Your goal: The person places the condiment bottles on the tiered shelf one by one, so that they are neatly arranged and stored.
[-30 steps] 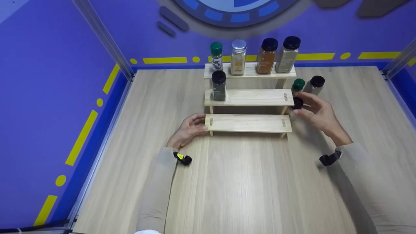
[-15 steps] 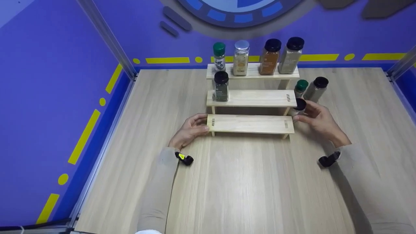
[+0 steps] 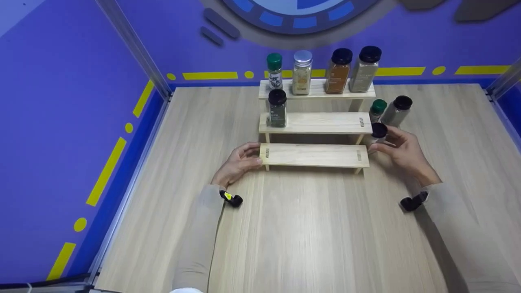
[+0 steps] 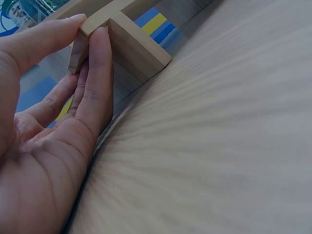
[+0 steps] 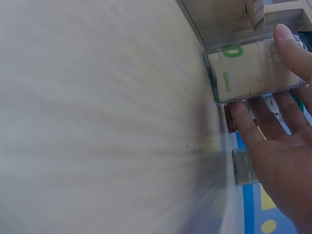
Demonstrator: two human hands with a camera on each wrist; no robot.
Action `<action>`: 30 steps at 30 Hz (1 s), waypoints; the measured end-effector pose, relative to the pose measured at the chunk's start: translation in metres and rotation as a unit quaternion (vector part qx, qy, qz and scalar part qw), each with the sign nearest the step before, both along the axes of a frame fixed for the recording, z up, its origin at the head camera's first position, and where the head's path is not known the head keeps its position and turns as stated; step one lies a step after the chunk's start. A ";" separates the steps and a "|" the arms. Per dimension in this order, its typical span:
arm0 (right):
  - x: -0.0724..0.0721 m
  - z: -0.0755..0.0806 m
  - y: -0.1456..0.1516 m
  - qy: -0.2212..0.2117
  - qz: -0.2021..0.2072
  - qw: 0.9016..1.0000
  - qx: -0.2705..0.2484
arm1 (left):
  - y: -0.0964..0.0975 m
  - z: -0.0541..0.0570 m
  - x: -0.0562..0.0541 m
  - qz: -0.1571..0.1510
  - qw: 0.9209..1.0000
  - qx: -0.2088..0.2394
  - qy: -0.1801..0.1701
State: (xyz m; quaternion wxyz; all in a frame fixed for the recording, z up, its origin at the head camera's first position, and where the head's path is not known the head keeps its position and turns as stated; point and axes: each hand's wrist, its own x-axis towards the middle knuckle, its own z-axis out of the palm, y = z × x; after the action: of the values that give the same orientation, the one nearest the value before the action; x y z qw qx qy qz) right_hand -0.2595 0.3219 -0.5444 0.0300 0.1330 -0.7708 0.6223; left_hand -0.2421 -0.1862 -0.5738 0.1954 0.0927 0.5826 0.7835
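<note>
My left hand (image 3: pixel 238 162) pinches the left end of the lowest shelf of a three-step wooden spice rack (image 3: pixel 313 154). In the left wrist view the thumb lies on top of that shelf end (image 4: pixel 100 19), with fingers against its underside. At the rack's right side, my right hand (image 3: pixel 407 152) grips a black-capped spice jar (image 3: pixel 379 131). The right wrist view shows this glass jar (image 5: pixel 248 70) upright on the table, filled with pale powder, thumb on one face and fingers on the opposite one. Its label reads partly "Powder".
Behind the gripped jar stand a green-capped jar (image 3: pixel 378 108) and a black-capped jar (image 3: pixel 398 112). One dark green jar (image 3: pixel 277 112) is on the middle shelf's left end. Several jars, including an orange one (image 3: pixel 338 77), line the top shelf. A blue wall (image 3: pixel 439 44) backs the table.
My right hand has come down and its fingers have closed on the black-capped jar beside the rack. The left hand keeps its hold on the shelf end. The head view has shifted slightly.
</note>
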 end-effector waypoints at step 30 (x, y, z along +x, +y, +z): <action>0.011 0.058 0.012 0.016 -0.081 0.990 -0.112 | 0.000 0.000 0.001 -0.001 1.000 0.006 -0.009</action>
State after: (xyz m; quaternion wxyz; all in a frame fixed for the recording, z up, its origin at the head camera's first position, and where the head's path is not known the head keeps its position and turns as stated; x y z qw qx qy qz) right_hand -0.2486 0.3335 -0.4860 0.1071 0.0759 -0.7041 0.6978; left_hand -0.2414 -0.1860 -0.5735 0.2009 0.0876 0.5764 0.7873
